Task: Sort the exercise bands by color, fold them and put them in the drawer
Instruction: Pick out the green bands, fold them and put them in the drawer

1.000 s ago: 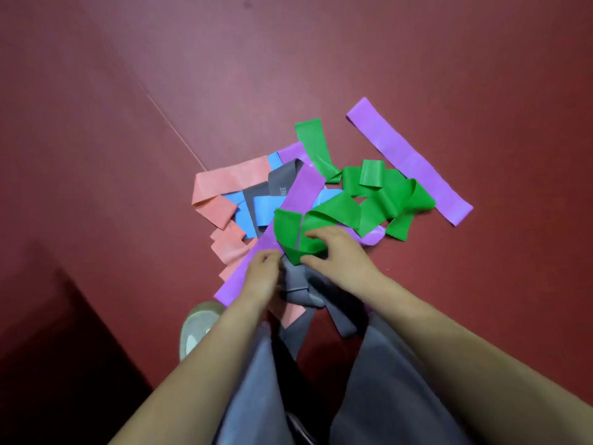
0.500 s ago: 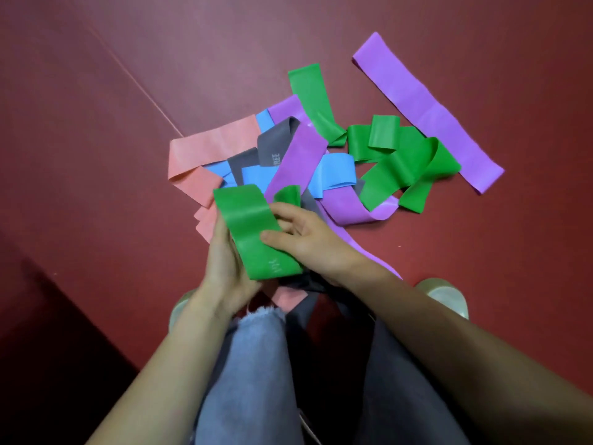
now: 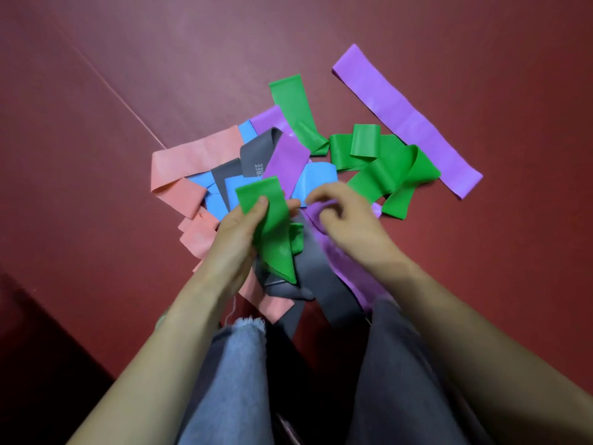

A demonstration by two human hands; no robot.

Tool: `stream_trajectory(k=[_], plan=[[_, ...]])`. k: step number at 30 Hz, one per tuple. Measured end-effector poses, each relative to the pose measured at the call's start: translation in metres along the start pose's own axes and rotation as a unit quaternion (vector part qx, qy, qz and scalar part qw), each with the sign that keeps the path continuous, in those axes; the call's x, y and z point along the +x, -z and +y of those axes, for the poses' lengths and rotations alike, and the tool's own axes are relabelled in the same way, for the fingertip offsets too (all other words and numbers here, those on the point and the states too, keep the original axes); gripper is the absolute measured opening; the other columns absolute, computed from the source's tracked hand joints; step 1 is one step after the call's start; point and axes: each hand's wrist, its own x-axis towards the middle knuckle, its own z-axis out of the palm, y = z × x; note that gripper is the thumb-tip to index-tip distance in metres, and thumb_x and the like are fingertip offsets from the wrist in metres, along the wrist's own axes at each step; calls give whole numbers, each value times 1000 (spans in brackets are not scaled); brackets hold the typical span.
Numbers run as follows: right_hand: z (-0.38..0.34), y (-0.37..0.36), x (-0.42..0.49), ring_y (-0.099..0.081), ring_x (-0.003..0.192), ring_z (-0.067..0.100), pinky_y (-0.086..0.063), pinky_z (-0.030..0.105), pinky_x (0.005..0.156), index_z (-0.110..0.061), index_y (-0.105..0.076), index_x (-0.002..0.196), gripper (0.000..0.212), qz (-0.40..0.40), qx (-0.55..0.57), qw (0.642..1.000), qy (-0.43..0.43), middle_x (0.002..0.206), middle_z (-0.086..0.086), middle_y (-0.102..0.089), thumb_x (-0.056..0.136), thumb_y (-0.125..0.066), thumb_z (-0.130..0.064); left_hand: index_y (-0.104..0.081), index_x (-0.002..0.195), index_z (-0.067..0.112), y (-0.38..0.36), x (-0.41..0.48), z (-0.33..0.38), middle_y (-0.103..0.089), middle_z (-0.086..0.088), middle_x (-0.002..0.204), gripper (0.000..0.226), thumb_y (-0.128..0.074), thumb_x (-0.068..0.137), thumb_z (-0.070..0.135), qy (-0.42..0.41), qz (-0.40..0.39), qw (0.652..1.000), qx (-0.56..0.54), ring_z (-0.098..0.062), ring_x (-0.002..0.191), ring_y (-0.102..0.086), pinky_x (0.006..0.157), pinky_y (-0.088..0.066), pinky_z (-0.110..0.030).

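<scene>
Green band (image 3: 272, 226), purple band (image 3: 407, 120), pink band (image 3: 195, 155), maroon floor (image 3: 160, 59).
</scene>
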Motion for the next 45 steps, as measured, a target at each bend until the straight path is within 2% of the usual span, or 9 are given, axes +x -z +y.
stream_trajectory(k=[3,8,13,18,22,30,35,40,45], plan=[[15,28,18,-56,96,29,-34,19,80,1,-66,90,34,123,-109,986,-5,99,19,-64,70,-42,14,-57,96,10,-8,2,-1,-74,3,71,24,-34,96,13,12,-22,999,24,-9,67,-70,69,-57,-25],[54,37,33,-49,108,37,-34,36,92,0,-60,110,42,-49,-321,946,19,110,23,-56,73,-43,11,-59,87,11,-23,3,-1,-73,3,65,22,-38,95,11,-13,-14,998,52,-9,59,-68,68,-56,-23],[58,40,40,-45,109,38,-36,44,90,1,-48,121,44,-52,-437,897,35,125,22,-47,77,-51,4,-59,85,13,-27,2,-1,-72,3,63,23,-39,95,12,-9,-4,999,34,-8,57,-67,66,-56,-23],[52,46,43,-59,60,23,-39,22,54,-14,-57,64,40,-78,-633,762,109,60,2,-60,35,-83,-21,-59,87,15,-24,1,-1,-73,2,66,21,-40,95,14,1,8,1000,13,-11,59,-68,74,-55,-29],[36,57,52,-58,58,17,-34,24,56,-21,-59,63,35,-116,-696,693,150,61,-3,-58,37,-80,-31,-59,87,13,-21,1,-4,-72,2,64,21,-39,95,13,6,13,1000,1,-11,58,-67,71,-56,-28],[41,59,60,-58,55,23,-41,18,50,-14,-61,52,37,-152,-645,727,181,57,5,-56,25,-82,-26,-58,87,12,-20,-2,-6,-72,1,62,20,-40,95,13,26,33,999,-13,-11,55,-66,64,-56,-25],[52,61,53,-57,83,37,-43,40,69,0,-60,93,45,-138,-570,795,154,86,23,-58,55,-78,-16,-58,85,13,-21,-3,-7,-71,1,59,21,-40,95,13,33,44,998,-14,-11,52,-65,62,-56,-25],[54,62,53,-47,105,36,-32,44,85,-2,-54,109,44,-122,-537,824,132,108,23,-52,71,-70,-19,-59,82,14,-19,-2,-9,-71,1,59,22,-41,95,14,34,62,998,-3,-12,52,-64,66,-56,-28],[49,62,54,-53,91,39,-38,45,76,-3,-63,84,17,-95,-527,828,167,89,23,-55,70,-66,-12,-59,81,13,-18,-3,-9,-71,1,59,22,-41,95,13,35,70,997,-5,-11,51,-64,63,-57,-27]])
